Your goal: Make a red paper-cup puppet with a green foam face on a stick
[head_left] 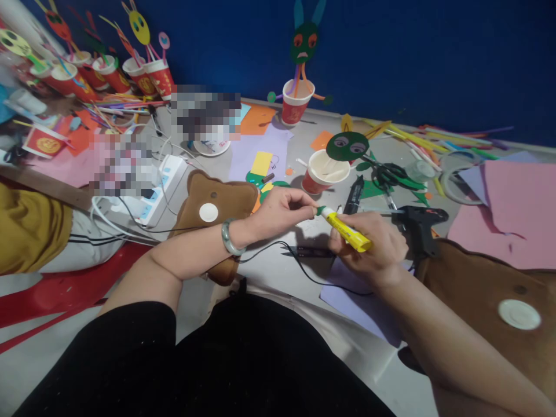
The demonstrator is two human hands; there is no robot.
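Note:
My right hand (373, 246) is closed around a yellow glue tube (347, 231), its white tip pointing up and left. My left hand (282, 209) pinches a small green paper piece (320, 211) right at the tube's tip. A jade bangle (229, 238) sits on my left wrist. Both hands hover over the grey table, just in front of a red paper cup (324, 174) with a green paper face (347, 146) leaning on its rim.
A black glue gun (419, 223) and black scissors (388, 174) lie to the right. Brown bear-shaped pads (217, 200) flank my hands. A white power strip (163, 188) with cables is at left. Several decorated cups (152, 78) stand along the blue wall. Pink paper (516, 202) lies at right.

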